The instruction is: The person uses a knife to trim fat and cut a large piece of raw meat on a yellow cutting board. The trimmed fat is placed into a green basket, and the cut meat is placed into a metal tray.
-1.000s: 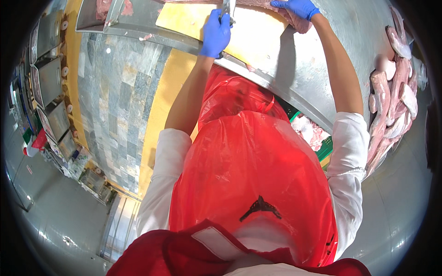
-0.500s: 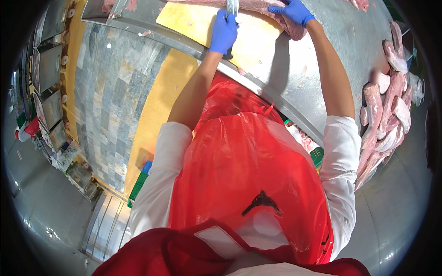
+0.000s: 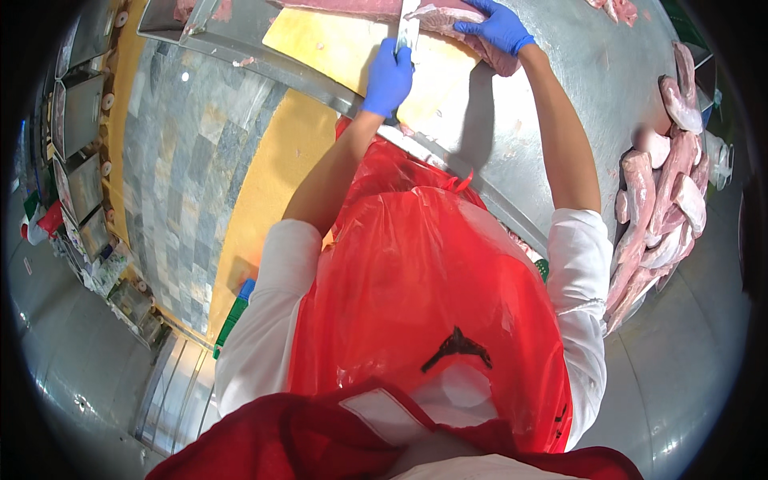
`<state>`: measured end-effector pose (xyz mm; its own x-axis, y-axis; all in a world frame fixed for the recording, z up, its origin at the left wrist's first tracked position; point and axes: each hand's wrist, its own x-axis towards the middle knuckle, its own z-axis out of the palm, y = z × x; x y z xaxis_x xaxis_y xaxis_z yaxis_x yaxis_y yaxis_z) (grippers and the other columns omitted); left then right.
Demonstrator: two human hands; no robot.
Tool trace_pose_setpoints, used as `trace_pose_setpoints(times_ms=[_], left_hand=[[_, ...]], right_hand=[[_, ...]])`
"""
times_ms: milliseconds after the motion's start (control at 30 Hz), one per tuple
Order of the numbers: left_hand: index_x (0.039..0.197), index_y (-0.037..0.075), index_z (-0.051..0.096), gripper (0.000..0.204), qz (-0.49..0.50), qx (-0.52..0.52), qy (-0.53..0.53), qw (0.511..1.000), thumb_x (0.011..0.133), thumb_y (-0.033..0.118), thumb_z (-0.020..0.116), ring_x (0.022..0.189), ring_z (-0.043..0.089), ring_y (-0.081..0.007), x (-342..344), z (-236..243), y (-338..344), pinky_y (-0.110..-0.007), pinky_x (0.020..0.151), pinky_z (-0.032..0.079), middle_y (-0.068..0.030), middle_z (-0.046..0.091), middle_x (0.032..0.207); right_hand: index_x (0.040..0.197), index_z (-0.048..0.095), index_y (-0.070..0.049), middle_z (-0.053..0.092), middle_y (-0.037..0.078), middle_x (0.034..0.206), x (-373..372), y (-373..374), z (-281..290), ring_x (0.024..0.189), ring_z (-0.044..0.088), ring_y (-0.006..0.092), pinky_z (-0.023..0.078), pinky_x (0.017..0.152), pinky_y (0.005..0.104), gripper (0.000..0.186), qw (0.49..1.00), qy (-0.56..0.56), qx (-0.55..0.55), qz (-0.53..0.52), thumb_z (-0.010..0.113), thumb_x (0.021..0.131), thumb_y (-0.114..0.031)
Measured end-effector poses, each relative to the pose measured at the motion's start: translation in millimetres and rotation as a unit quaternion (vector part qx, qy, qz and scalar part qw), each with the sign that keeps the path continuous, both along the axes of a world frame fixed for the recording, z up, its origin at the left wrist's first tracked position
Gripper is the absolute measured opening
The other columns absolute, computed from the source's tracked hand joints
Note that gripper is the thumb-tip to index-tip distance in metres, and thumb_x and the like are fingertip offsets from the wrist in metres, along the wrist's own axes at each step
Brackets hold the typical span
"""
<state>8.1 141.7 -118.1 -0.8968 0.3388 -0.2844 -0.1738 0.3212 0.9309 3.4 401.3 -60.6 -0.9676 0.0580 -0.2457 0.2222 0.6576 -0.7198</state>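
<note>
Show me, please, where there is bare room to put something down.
Widest: the metal table between the right forearm and the meat pile. Smaller: the yellow board left of the left hand, apart from small scraps. Crowded: the board's far side, with meat strip, knife and right hand, and the pile itself.

Bright light, glare on cutting board (image 3: 436, 76), dark shadow (image 3: 478, 116) on table (image 3: 560, 120), curved edges

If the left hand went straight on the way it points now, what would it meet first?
Most likely the long strip of pink meat: the left hand points its knife that way, and the blade overlaps the strip, though depth is unclear.
</note>
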Motion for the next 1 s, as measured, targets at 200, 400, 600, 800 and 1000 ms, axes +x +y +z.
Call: trace_pose_setpoints(times_ms=[200,400,600,800,1000], left_hand=[[0.098,0.004,0.052,0.025,-0.02,0.092,-0.012,0.995,0.102,0.029,0.053,0.052,0.052,-0.0094,-32,9,22,-0.027,0.046,0.044,-0.0046,0.058,0.071],[0.099,0.004,0.054,0.027,-0.057,0.044,0.031,0.997,0.102,0.03,0.054,0.053,0.055,-0.0098,-17,-5,9,-0.028,0.048,0.045,-0.0056,0.061,0.071],[0.105,0.001,0.056,0.027,-0.05,-0.054,0.122,0.99,0.101,0.028,0.053,0.061,0.063,-0.0162,-6,-11,9,-0.034,0.057,0.051,-0.0098,0.067,0.076],[0.108,0.001,0.057,0.028,-0.061,0.026,0.05,0.997,0.1,0.027,0.057,0.061,0.063,-0.0137,-41,15,28,-0.031,0.057,0.05,-0.0092,0.068,0.078],[0.115,0.004,0.055,0.025,0.006,0.075,0.012,0.997,0.102,0.026,0.056,0.058,0.057,-0.009,-64,34,-32,-0.025,0.05,0.047,-0.008,0.065,0.081]], right_hand=[[0.139,0.055,0.0,0.062,0.02,0.133,-2,-1,1,0.12,0.061,0.0289,0.048,0.104,0.0353,0.072,0.993,-0.021,-0.113,-0.036,0.083,0.079,-0.028],[0.138,0.057,-0.003,0.058,0.02,0.14,3,0,1,0.127,0.057,0.0294,0.045,0.108,0.037,0.074,0.999,0.017,-0.039,-0.013,0.084,0.076,-0.035],[0.141,0.053,0.0,0.057,0.021,0.14,9,-8,1,0.129,0.055,0.0294,0.043,0.11,0.037,0.08,0.999,0.016,0.047,0.013,0.085,0.075,-0.034],[0.141,0.051,0.004,0.053,0.025,0.142,20,-23,-10,0.132,0.053,0.0364,0.041,0.112,0.041,0.083,0.991,0.123,0.039,-0.028,0.085,0.074,-0.032],[0.106,0.068,-0.004,0.065,0.014,0.097,9,-100,6,0.08,0.062,0.0267,0.051,0.07,0.0413,0.038,0.921,0.307,0.236,-0.035,0.075,0.082,-0.032]])
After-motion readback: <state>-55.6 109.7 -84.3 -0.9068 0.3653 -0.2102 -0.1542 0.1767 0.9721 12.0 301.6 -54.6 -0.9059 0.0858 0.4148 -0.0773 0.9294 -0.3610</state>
